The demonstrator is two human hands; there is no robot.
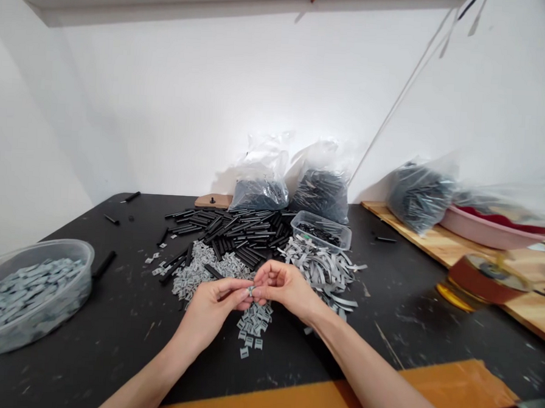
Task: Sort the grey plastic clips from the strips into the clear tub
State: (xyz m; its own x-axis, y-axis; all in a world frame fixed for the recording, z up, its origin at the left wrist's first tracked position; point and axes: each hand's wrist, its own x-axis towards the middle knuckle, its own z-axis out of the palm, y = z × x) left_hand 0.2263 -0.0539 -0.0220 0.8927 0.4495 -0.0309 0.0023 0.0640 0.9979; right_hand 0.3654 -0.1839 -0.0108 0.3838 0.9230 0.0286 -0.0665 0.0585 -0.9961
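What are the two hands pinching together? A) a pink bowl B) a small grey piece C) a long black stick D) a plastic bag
B. The small grey piece sits between the fingertips of the left hand and the right hand.

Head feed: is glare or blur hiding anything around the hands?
In the head view, the left hand and right hand look fairly sharp, but the small part between them is too tiny to read. Glare whitens the white wall behind the plastic bags, the wide lens bows the black table, and the amber-and-brown roll is smeared.

Matt grey plastic clips
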